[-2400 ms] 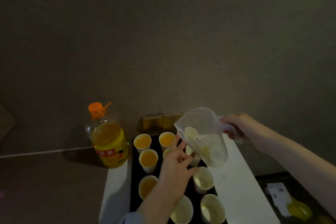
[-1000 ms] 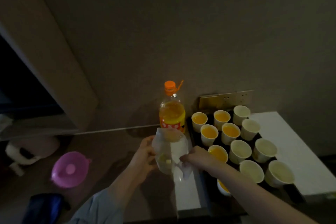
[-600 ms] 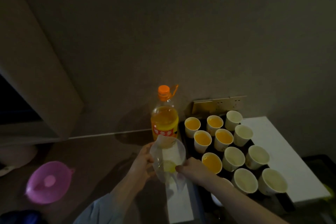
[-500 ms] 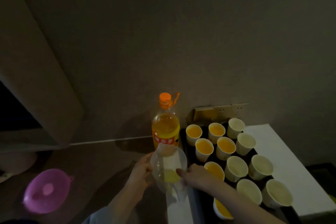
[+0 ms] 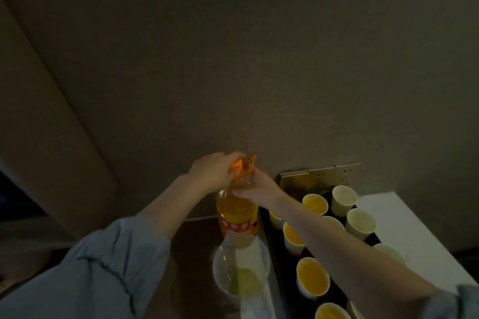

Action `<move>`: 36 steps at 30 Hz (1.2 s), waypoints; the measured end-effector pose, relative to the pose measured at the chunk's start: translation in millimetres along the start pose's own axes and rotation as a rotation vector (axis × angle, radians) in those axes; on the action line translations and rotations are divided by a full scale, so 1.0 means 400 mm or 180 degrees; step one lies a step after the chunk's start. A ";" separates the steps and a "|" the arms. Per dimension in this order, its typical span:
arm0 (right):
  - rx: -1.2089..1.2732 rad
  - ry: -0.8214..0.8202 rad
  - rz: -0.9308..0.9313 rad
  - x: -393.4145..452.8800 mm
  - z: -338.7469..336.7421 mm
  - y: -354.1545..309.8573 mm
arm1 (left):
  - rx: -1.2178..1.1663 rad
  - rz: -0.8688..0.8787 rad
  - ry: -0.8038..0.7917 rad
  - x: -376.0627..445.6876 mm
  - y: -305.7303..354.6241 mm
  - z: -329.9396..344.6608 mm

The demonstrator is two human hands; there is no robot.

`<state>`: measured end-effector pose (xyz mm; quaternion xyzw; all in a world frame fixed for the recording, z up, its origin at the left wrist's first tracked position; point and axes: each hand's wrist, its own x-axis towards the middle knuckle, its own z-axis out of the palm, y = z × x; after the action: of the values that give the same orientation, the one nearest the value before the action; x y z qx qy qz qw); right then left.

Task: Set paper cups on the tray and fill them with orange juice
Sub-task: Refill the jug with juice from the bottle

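Your white table runs off toward 4 o'clock, and the dark tray lies along its left part, from the gold wall socket plate at 1 o'clock down to the bottom edge. On the tray, paper cups stand in rows: the orange-filled cups sit on the left side, the cups that show no orange on the right. Your right forearm crosses over several of them.

The juice bottle stands upright just left of the tray, at 6 o'clock from the wall's middle, much as it did 0.5 s ago. What has changed is you: both hands have left the clear pitcher, which now stands alone on the table's near-left corner, at 6 o'clock from the bottle, with a little pale juice in its bottom.

Your left hand has risen to the bottle top, fingers curled over the orange cap. Your right hand pinches the bottle's neck just under it, thumb across the front. The cap's pull ring sticks out between your hands.
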<state>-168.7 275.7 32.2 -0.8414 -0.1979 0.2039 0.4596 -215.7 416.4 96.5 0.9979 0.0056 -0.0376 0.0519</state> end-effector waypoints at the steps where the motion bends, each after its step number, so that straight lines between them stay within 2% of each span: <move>1: -0.0034 0.0012 0.0036 0.005 0.003 0.007 | -0.0058 0.0040 -0.0036 0.011 -0.004 -0.002; 16: -0.0036 0.0014 0.0000 -0.009 -0.004 0.009 | -0.0602 0.0280 -0.0334 0.053 -0.039 -0.041; 19: -0.0041 0.0011 0.0010 -0.010 -0.004 0.008 | -0.0616 0.0128 -0.0234 0.057 -0.040 -0.036; 24: -0.0103 0.0015 0.0013 -0.007 0.003 0.011 | -0.0168 -0.0464 0.0402 0.058 -0.023 -0.010; 26: -0.0087 0.0054 0.0013 -0.004 0.002 0.017 | -0.0827 -0.0561 0.0837 0.049 -0.018 -0.002; 28: -0.0111 0.0059 -0.0019 -0.005 0.001 0.021 | -0.2292 -0.0951 0.1220 0.031 -0.031 0.027; 29: -0.0159 0.0071 -0.0058 -0.006 0.001 0.023 | -0.3205 -0.1354 0.1232 0.015 -0.043 0.053; 31: -0.0185 0.0118 -0.0107 -0.008 0.005 0.027 | -0.4862 -0.2279 0.0711 -0.028 -0.074 0.142; 32: -0.0147 0.0124 -0.0086 -0.007 0.007 0.027 | -0.5450 -0.2603 0.0362 -0.055 -0.087 0.199; 34: -0.0089 0.0096 -0.0063 -0.005 0.008 0.028 | -0.6111 -0.3046 -0.0053 -0.108 -0.106 0.319; 36: -0.0060 0.0072 -0.0053 0.001 0.009 0.033 | -0.6428 -0.3442 -0.0044 -0.143 -0.121 0.425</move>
<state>-168.3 271.8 19.0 -0.8463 -0.2016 0.1886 0.4556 -285.9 446.3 -72.7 0.3675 0.4613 -0.0388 0.8066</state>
